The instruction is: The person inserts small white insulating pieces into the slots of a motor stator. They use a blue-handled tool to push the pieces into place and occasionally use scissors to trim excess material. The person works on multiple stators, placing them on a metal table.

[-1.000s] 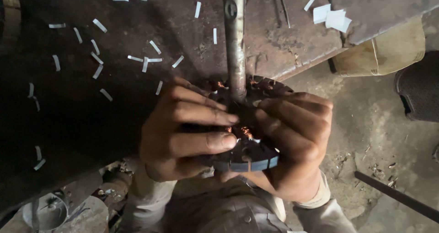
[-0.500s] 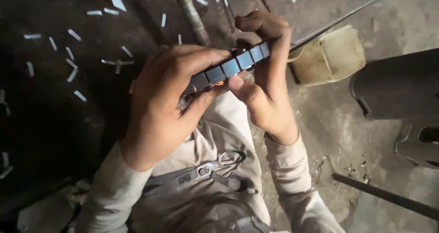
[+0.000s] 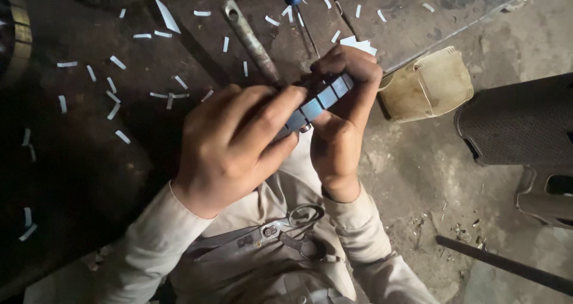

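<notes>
- Centre of the frame: left hand [image 3: 233,146] and right hand [image 3: 343,110] both clamp a slotted metal core [image 3: 316,104], seen edge-on, with its shaft [image 3: 250,38] running to the upper left.
- Left fingers wrap tightly over the rim; the right hand pinches the far edge, thumb underneath.
- Risk, I'd say: a slip lets the heavy core drop onto the lap, right where scissors [image 3: 286,229] lie (blades hidden).
- White paper strips [image 3: 113,83] litter the dark board; a jolt could scatter them.
</notes>
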